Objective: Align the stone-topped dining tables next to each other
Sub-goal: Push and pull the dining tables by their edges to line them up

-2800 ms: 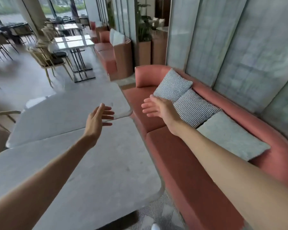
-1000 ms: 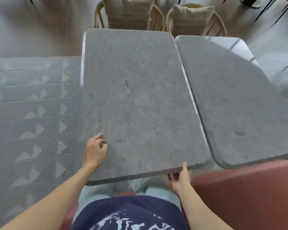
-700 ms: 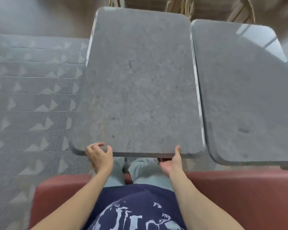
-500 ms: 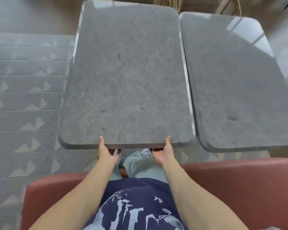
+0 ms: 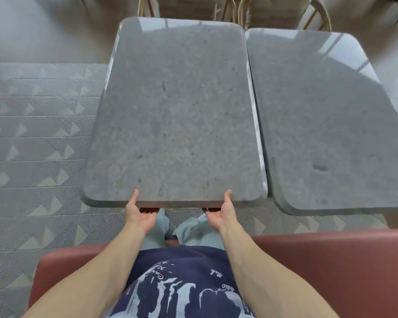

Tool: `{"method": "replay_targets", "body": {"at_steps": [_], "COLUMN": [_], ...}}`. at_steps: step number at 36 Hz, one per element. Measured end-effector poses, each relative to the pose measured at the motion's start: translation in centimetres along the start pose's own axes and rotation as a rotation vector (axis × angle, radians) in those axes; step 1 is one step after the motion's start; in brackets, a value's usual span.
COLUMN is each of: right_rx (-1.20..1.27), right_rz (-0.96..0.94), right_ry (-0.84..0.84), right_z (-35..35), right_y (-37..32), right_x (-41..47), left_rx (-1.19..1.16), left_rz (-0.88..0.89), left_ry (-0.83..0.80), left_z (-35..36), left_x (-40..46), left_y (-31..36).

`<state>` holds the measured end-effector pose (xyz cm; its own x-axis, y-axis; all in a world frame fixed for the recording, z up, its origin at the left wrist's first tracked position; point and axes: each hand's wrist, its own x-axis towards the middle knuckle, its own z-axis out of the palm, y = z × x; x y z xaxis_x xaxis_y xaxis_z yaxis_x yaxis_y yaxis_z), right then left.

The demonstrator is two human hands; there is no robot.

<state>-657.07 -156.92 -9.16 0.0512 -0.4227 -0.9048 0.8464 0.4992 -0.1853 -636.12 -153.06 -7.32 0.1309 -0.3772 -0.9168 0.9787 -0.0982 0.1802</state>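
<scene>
Both hands are clamped on the near edge of the left table (image 5: 175, 111): the left hand (image 5: 141, 213) at about 7 o'clock of the slab and the right hand (image 5: 219, 214) at about 5 o'clock. On each, the thumb lies up over the rim while the fingers curl underneath, mostly hidden by the stone.

The left table fills the middle of the view, with the right table (image 5: 326, 120) directly at its 3 o'clock. Their long sides run close and nearly parallel, with only a thin seam between them; whether they actually touch cannot be told. The ends do not match: the right table's near edge sits closer to the person than the left table's, and its far edge also sits nearer. So I judge the task mostly done, with a short pull of the gripped table toward the person left to bring the edges level.

Both tops are grey speckled stone, rectangular with rounded corners and a thick, softly bevelled rim. The surface is polished enough to carry pale window glare toward 12 o'clock. A small dark fleck marks the right slab. Below lies a grey carpet (image 5: 32, 145) with a striped triangle pattern; a smooth terracotta sofa (image 5: 331, 267) sits at 6 o'clock, and pale wooden chairs (image 5: 244, 10) stand at 12 o'clock.
</scene>
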Motion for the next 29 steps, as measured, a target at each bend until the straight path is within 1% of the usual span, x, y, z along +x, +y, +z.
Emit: {"method": "replay_targets", "body": {"at_steps": [5, 9, 18, 24, 29], "right_rx": [0.006, 0.017, 0.013, -0.003, -0.015], "right_rz": [0.005, 0.0, -0.002, -0.01, -0.02], "right_ry": [-0.017, 0.009, 0.03, 0.046, 0.025], "right_z": [-0.3, -0.5, -2.1, -2.7, -3.0], "right_y": [-0.2, -0.4, -1.1, -1.1, -1.0], "right_x": [-0.2, -0.4, -1.0, -0.9, -1.1], "left_rx": [0.017, 0.021, 0.1, 0.079, 0.093], "left_rz": [0.034, 0.043, 0.101, 0.112, 0.119], "left_ry": [0.007, -0.007, 0.044, 0.041, 0.046], "left_z": [0.2, -0.1, -1.1, -1.7, -1.9], "left_x": [-0.4, -0.2, 0.4, 0.4, 0.4], "left_y": [-0.5, -0.9, -3.0, -3.5, -3.6]}}
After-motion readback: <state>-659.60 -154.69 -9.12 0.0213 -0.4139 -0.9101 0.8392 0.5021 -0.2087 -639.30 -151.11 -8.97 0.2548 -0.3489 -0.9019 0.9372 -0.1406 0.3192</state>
